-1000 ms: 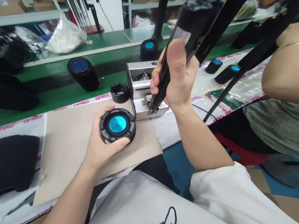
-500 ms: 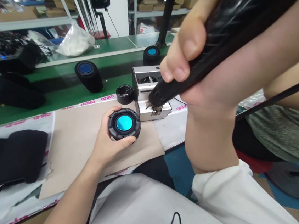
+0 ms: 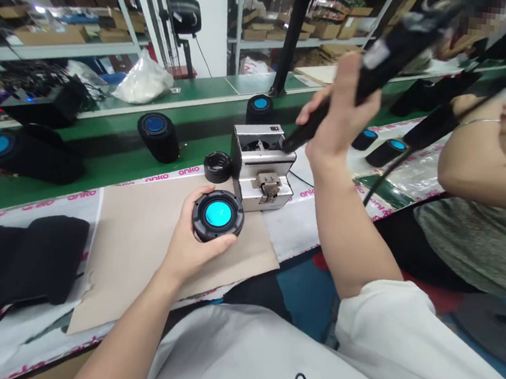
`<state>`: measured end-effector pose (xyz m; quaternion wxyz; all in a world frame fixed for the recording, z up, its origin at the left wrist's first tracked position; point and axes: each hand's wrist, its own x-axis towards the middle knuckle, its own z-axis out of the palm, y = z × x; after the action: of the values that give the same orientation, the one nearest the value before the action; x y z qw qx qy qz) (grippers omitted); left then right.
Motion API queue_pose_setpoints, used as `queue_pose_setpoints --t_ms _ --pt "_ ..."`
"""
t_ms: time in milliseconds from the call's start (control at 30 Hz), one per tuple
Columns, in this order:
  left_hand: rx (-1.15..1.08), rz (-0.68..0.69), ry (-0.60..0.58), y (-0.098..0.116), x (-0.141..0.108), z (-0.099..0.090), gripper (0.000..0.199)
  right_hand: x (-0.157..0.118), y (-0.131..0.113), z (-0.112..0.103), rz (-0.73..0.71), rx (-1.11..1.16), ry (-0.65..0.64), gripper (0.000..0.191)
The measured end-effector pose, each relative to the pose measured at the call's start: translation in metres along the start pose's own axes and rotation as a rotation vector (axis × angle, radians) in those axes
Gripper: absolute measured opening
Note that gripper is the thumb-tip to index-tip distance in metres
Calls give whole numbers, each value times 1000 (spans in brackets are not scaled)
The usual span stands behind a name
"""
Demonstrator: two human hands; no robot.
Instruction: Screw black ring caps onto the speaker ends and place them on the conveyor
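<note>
My left hand (image 3: 198,238) grips a round black speaker end cap (image 3: 218,213) with a shiny blue centre, its rim ringed by my fingers and thumb. It is held just above a sheet of brown cardboard (image 3: 139,244). My right hand (image 3: 340,111) is raised and closed around a black electric screwdriver (image 3: 387,56), whose tip points down and left. That tip is just above and behind a silver screw feeder (image 3: 259,169), not touching it. A black ring part (image 3: 217,167) stands next to the feeder, out of reach of my fingers.
Black cylindrical speakers with blue tops (image 3: 158,137) stand on a green conveyor belt (image 3: 102,164). A dark stack of foam (image 3: 24,256) lies left of the cardboard. A co-worker's arm (image 3: 481,171) works at the right with another hanging screwdriver. Shelves of boxes stand behind.
My right hand has lifted the screwdriver up and right, away from the feeder's silver slot. My left hand still holds the end cap, which has turned little.
</note>
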<state>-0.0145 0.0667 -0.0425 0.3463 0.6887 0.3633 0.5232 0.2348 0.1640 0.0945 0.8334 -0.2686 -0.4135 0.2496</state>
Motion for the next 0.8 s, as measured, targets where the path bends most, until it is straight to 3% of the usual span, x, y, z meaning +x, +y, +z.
queue_pose_setpoints --t_ms 33,100,200,300,467,567,700,800 --pt "9 -4 -2 0 0 0 86 -4 -1 -2 -94 9 70 38" --pt "31 -9 -3 1 0 -1 86 -16 -10 -4 -172 34 46 27" --pt "54 -6 -1 2 1 -3 84 -37 -21 -4 -11 12 -106 39" --pt "84 1 -1 1 1 -3 84 -51 -10 -6 149 -52 -160 51" --pt "80 19 6 0 1 -2 86 -55 25 -12 152 -115 -212 67" --pt "71 22 24 -1 3 -1 85 -58 30 -16 186 -145 -271 72" --pt "69 17 21 -1 3 -1 86 -67 7 -14 292 -179 -302 67" --pt "33 15 3 -2 3 -1 89 -70 -39 8 201 -123 -241 53"
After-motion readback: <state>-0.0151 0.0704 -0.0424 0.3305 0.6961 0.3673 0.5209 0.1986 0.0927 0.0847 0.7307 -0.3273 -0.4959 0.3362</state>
